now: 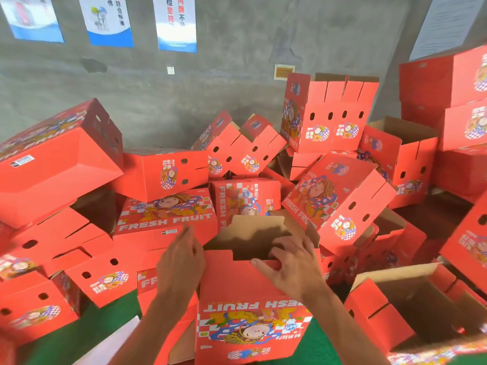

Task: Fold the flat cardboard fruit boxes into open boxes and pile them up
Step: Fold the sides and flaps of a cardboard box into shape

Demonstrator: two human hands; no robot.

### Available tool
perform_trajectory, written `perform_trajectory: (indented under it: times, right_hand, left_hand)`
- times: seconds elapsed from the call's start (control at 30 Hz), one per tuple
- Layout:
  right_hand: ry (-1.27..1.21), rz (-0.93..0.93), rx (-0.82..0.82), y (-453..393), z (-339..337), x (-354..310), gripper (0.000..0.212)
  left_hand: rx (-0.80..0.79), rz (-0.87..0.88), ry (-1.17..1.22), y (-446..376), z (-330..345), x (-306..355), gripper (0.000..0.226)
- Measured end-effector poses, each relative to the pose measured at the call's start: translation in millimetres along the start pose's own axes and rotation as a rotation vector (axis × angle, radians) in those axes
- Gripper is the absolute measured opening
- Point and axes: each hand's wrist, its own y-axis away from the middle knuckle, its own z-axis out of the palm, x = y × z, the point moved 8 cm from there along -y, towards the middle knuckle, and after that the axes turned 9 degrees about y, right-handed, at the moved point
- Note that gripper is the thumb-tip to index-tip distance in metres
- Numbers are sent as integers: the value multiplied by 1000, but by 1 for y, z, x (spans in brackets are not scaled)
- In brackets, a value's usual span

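Observation:
A red cardboard fruit box printed "FRESH FRUIT" stands in front of me, its brown inside showing between the raised flaps. My right hand grips the top edge of its near red panel, fingers curled over the rim into the opening. My left hand lies flat against the box's left side, fingers straight and pointing up. A loose heap of folded red boxes fills the space behind, tumbled at many angles.
An open folded box sits at the lower right, brown inside up. Taller stacks of red boxes stand at the far right. A grey concrete wall with posters closes the back. Green floor shows at lower left.

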Motion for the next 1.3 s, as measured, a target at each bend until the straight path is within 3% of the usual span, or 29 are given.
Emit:
perform_trajectory:
  times: [0.13, 0.2, 0.3, 0.37, 0.47, 0.63, 0.7, 0.77, 0.87, 0.93, 0.97, 1.03, 1.17, 1.23, 1.3]
  right_hand:
    - [76, 36, -364, 9, 36, 21, 85]
    - [12, 35, -389, 17, 43, 23, 87]
    - [61, 75, -224, 22, 37, 22, 93]
    - [138, 139, -122, 23, 31, 26, 96]
    - [155, 262, 20, 22, 14, 39, 105]
    - [-152, 352, 223, 32, 3, 40, 112]
    - [-365, 398, 215, 36, 9, 41, 104]
    - [-458, 405, 167, 38, 17, 44, 83]
    - [-298, 159, 180, 39, 16, 35, 40]
    - [-253, 16, 139, 40, 20, 31, 12]
    - [-264, 2, 90, 39, 24, 32, 3]
    - [-330, 71, -15, 36, 33, 40, 20]
    - [-577, 455, -28, 31, 40, 61, 41]
    - [-676, 628, -51, 36, 47, 70, 53]
    - [-762, 692, -199, 39, 60, 72, 80]
  left_hand:
    - [-55, 25, 33, 19, 18, 3, 60]
    - [-135, 114, 23, 26, 32, 5, 74]
    - [-354, 453, -75, 44, 58, 20, 105]
    - [-472, 601, -40, 54, 68, 23, 95]
    - [-519, 612, -64, 56, 73, 16, 66]
    - [-456, 476, 101, 36, 72, 13, 61]
    - [-428, 480, 60, 30, 75, 12, 70]
    - [-425, 400, 116, 22, 78, 9, 89]
    - [-416, 286, 235, 13, 83, 5, 113]
    - [-385, 287, 235, 12, 86, 3, 117]
    - [-368, 306, 218, 12, 86, 3, 114]
    - [-315, 334, 223, 9, 84, 2, 106]
    - [-250, 383, 256, 10, 76, 9, 66]
    - [-289, 477, 203, 20, 78, 16, 36]
    - [-372, 487, 185, 25, 81, 14, 29]
